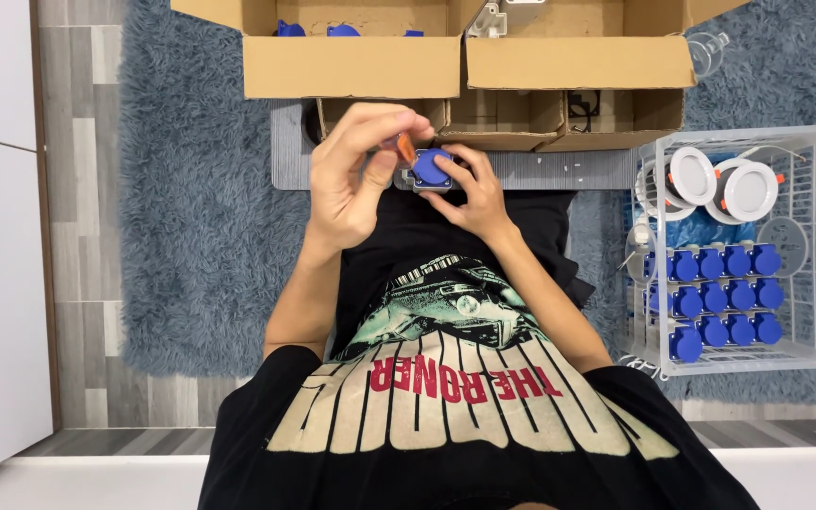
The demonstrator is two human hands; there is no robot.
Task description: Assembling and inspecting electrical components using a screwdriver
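My right hand (472, 194) grips a small blue round part on a grey square base (432, 170), held up in front of my chest. My left hand (356, 170) curls over it from the left, its fingertips pinching a small orange piece (406, 147) that touches the top left of the blue part. Both hands hover above the dark mat's edge, just short of the cardboard boxes.
Two open cardboard boxes (365, 66) (578, 61) stand ahead, with smaller boxes (521, 118) in front. At the right, a white wire basket (809, 246) holds several blue parts (720, 297) and white round lamps (724, 184). A blue-grey shaggy rug (200, 246) covers the floor.
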